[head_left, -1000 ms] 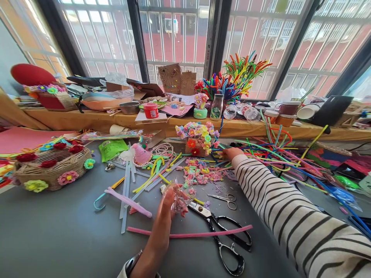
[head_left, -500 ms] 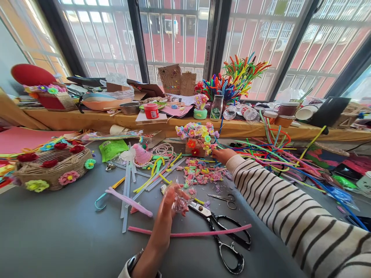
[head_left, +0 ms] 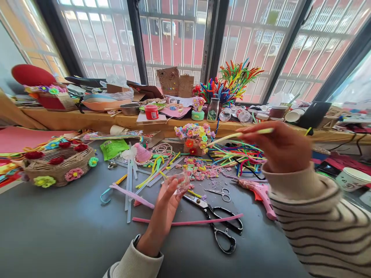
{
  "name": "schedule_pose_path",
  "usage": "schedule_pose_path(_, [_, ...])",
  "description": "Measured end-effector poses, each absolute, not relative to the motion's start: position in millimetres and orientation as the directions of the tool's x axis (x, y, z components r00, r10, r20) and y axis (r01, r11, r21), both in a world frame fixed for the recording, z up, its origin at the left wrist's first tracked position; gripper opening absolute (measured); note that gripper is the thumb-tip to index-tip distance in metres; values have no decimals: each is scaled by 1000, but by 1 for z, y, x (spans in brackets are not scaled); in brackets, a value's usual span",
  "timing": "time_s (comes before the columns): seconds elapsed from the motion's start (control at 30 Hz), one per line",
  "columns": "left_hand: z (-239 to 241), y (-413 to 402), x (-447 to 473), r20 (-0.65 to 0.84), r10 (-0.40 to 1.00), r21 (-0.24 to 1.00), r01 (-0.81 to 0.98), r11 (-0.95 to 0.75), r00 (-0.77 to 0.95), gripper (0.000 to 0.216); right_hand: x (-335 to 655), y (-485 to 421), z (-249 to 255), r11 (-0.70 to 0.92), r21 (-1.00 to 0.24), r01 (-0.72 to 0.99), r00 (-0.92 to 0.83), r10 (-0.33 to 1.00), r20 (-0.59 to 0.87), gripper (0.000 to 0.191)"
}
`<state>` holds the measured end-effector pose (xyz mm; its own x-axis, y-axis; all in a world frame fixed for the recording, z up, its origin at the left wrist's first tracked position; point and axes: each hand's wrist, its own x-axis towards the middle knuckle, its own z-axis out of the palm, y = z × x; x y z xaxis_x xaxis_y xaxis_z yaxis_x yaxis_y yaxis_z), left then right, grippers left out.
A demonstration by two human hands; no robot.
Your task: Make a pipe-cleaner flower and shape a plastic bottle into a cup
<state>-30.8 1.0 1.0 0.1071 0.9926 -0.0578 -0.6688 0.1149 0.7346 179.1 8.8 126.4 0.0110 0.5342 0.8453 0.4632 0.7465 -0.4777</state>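
My left hand (head_left: 166,206) is closed around a small clear plastic cup (head_left: 183,180), partly hidden by the fingers. Raised at the right, my right hand (head_left: 285,148) pinches a pale yellow pipe cleaner (head_left: 224,138) that points left toward a basket of fluffy flowers (head_left: 194,144). Just below my left hand's cup lie large black-handled scissors (head_left: 211,212), with a pink pipe cleaner (head_left: 199,222) across them. Small scissors (head_left: 222,194) rest behind. Under my right forearm, a pink glue gun (head_left: 259,192) lies on the table.
A twine basket with flowers (head_left: 58,170) stands at the left. Clear glue sticks (head_left: 128,197) and a lilac pipe cleaner (head_left: 131,195) lie left of centre. Pink fluffy scraps (head_left: 199,170) cover the middle. Loose pipe cleaners (head_left: 237,154) spread behind. Jars and bowls crowd the ledge (head_left: 113,120).
My right hand has drawn back from beside the flower basket, up and to the right, with a pale yellow pipe cleaner pulled out. The glue gun now shows. My left hand still holds the cup.
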Motion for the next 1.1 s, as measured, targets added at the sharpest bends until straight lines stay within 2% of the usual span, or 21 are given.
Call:
schedule_pose_path(0.03, [1, 1, -31, -48, 992, 728, -676, 114, 115, 24, 183, -1, 131, 764, -502, 404, 170, 477, 862, 5])
schedule_pose_path(0.1, [2, 2, -31, -33, 991, 722, -682, 113, 128, 22, 192, -16, 132, 769, -564, 302, 460, 401, 792, 3])
schedule_pose_path(0.23, [3, 1, -31, -4, 986, 736, -668, 114, 164, 24, 207, -32, 111, 654, -752, 81, 707, 494, 506, 8])
schedule_pose_path(0.3, [4, 0, -31, 7, 979, 744, -655, 132, 205, 27, 208, -34, 98, 662, -737, -133, 747, 556, 365, 10])
schedule_pose_path(0.4, [6, -1, -31, 8, 966, 752, -638, 165, 259, 36, 203, -34, 79, 646, -614, -453, 716, 674, 181, 14])
schedule_pose_path(0.5, [5, 0, -31, 9, 971, 755, -638, 149, 237, 43, 202, -29, 63, 585, -492, -644, 670, 743, 6, 22])
schedule_pose_path(0.57, [4, 1, -30, 15, 982, 755, -646, 111, 187, 44, 206, -25, 54, 547, -398, -737, 607, 794, -34, 28])
schedule_pose_path(0.63, [3, 2, -30, 20, 990, 757, -648, 76, 139, 42, 211, -23, 48, 481, -356, -802, 504, 863, 29, 28])
schedule_pose_path(0.7, [2, 3, -30, 6, 994, 767, -638, 68, 112, 38, 214, -25, 49, 448, -394, -802, 420, 893, 160, 21])
schedule_pose_path(0.77, [2, 3, -30, -29, 993, 785, -613, 93, 114, 34, 212, -32, 59, 498, -470, -728, 390, 866, 314, 15])
schedule_pose_path(0.87, [5, 2, -29, -87, 988, 815, -561, 145, 129, 31, 205, -47, 81, 632, -562, -534, 379, 773, 509, 14])
schedule_pose_path(0.93, [6, 1, -29, -105, 985, 832, -530, 164, 139, 31, 196, -55, 91, 688, -646, -331, 366, 724, 584, 11])
schedule_pose_path(1.0, [8, 0, -29, -118, 979, 846, -500, 186, 164, 32, 184, -57, 89, 616, -774, -145, 223, 782, 581, 8])
schedule_pose_path(1.03, [8, -1, -29, -122, 976, 850, -488, 197, 183, 33, 176, -55, 84, 524, -849, -68, 101, 850, 517, 9])
schedule_pose_path(1.1, [7, -1, -29, -122, 968, 859, -465, 213, 218, 34, 157, -48, 68, 400, -916, -45, -33, 915, 401, 11])
